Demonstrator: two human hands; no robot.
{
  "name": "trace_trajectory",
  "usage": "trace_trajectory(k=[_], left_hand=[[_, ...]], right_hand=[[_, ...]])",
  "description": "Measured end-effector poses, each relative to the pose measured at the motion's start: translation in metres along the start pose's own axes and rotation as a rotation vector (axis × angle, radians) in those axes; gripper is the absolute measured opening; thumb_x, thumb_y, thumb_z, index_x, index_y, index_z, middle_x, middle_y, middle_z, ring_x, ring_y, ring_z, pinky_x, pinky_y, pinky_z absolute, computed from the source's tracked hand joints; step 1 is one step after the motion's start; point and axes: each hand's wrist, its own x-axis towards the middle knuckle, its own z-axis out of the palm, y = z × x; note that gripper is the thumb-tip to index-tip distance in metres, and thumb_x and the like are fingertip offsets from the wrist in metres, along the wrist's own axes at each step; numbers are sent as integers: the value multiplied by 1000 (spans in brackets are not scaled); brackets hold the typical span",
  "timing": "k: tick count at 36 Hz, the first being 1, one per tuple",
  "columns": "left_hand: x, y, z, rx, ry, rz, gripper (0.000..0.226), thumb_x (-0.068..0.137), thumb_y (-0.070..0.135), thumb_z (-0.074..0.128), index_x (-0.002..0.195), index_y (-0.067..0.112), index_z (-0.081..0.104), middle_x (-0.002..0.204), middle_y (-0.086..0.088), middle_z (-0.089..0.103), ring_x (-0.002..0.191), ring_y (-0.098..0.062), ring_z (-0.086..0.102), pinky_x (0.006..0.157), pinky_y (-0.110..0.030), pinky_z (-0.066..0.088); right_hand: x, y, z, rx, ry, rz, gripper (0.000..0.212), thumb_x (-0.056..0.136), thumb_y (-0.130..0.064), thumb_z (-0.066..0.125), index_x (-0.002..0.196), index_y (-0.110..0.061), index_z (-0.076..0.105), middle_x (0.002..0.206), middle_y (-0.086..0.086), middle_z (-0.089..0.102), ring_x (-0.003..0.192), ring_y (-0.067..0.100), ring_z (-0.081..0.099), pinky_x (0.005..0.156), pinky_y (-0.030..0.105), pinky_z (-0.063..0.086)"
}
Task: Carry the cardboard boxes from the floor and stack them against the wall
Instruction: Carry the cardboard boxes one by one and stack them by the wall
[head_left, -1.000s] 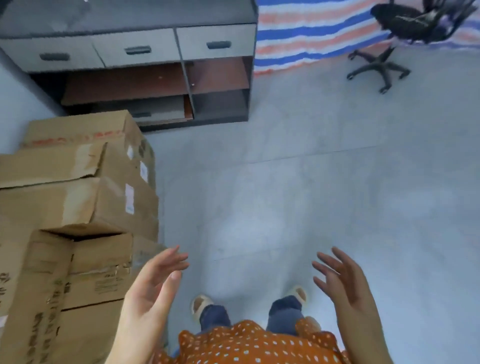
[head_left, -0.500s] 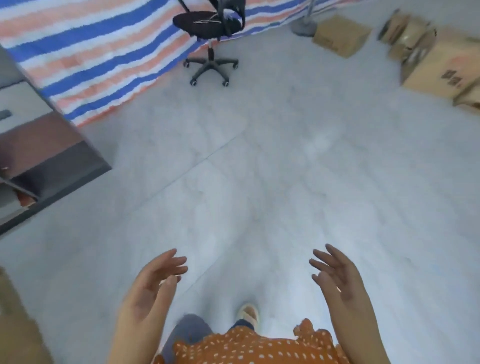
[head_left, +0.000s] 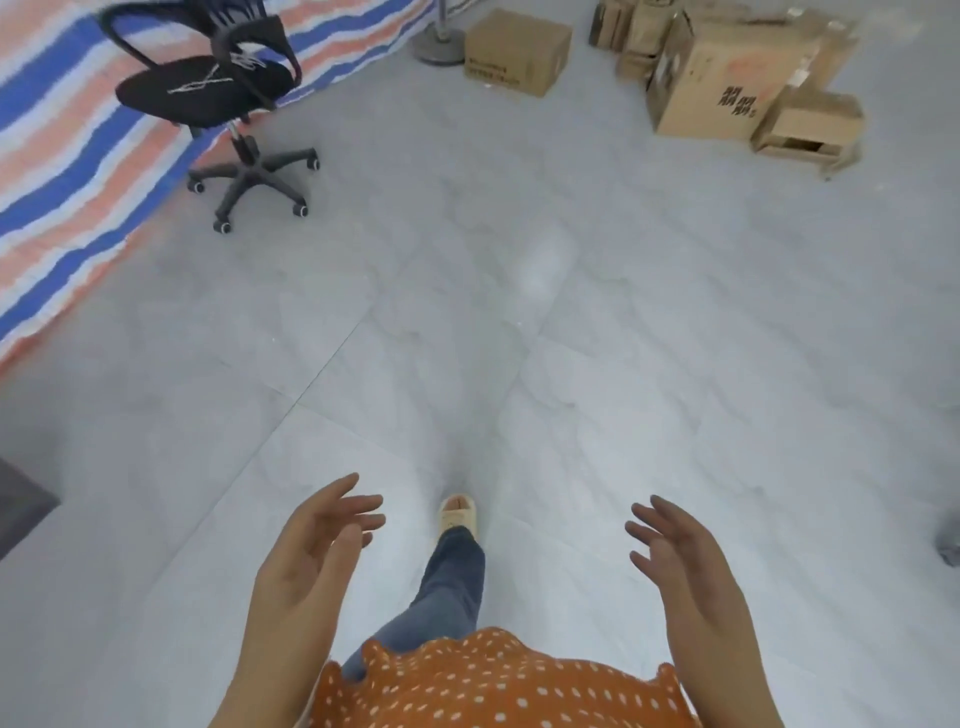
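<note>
Loosely spread and holding nothing, the fingers (head_left: 358, 506) of the left hand (head_left: 311, 551) and those of the right hand (head_left: 680, 551) hang palms-inward over the bare floor (head_left: 519, 322), a slippered foot (head_left: 457, 514) stepping forward between them. The cardboard boxes still to carry lie well apart from both hands, far ahead and to the right: a closed small box (head_left: 514, 52) beside a stand base (head_left: 439, 41), a large printed box (head_left: 711, 88), and a low open box (head_left: 808, 127) touching it on its right. By my judgement the right hand is nearer that cluster. An office chair (head_left: 218, 93) stands ahead-left by the striped tarp (head_left: 67, 171).
</note>
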Motion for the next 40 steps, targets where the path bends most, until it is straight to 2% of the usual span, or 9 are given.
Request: trace_trajectory(k=[4,8,10,15,18,23,26,34,40], left_hand=[[87,41,26,-27,-55,70,24,87,22,61,105,38,67,103,5,71,94,-12,68,88,-27,53],[169,79,60,-36,-146,110,29,80,25,54,102,40,67,103,2,71,95,-13,68,89,-26,52],[184,84,70,-22,-184,103,31,84,16,57,102,37,69,102,1,71,95,-16,68,88,-26,53],[248,101,116,-3,-251,62,34,77,19,52,102,33,70,99,-1,72,91,-15,69,87,-31,52],[296,111,152,-4,-250,74,29,81,12,59,107,21,67,98,-1,73,91,-16,69,88,-33,51],[368,137,228,-28,-223,86,28,81,18,57,101,35,69,100,1,72,93,-14,69,87,-28,53],[404,151,275,-48,-218,70,29,92,3,57,106,26,68,100,2,72,93,-14,68,88,-33,52],[497,208,383,-49,-152,40,36,74,36,59,107,24,67,100,4,72,91,-12,69,86,-29,54],[565,220,415,-35,-26,17,26,92,0,55,107,20,65,98,2,73,89,-14,69,86,-34,52]], right_hand=[[72,-31,19,39,79,-34,24,88,-36,53,105,-50,62,117,-17,66,107,6,64,93,40,46],[145,-65,41,40,130,-71,29,77,-61,56,106,-54,59,118,-19,65,107,5,64,91,37,48],[161,-71,45,51,119,-60,17,89,-50,56,105,-56,58,117,-20,65,107,4,64,92,37,48],[228,-76,38,38,183,-2,35,95,-24,54,101,-58,59,115,-21,66,105,3,64,91,38,48],[283,-79,30,23,212,3,33,81,-33,50,102,-58,59,114,-20,66,104,4,65,91,38,49],[393,-99,8,18,207,-16,29,78,-67,55,104,-57,59,114,-23,65,105,3,64,91,34,50],[459,-118,-16,19,191,-33,29,85,-45,51,112,-41,58,115,-23,65,105,3,64,93,38,49],[618,-160,-51,-8,89,-24,27,94,-21,49,116,-35,57,114,-23,65,106,2,63,93,38,47],[711,-176,-38,-52,31,2,17,91,-44,57,105,-53,58,116,-23,65,106,1,63,91,35,48]])
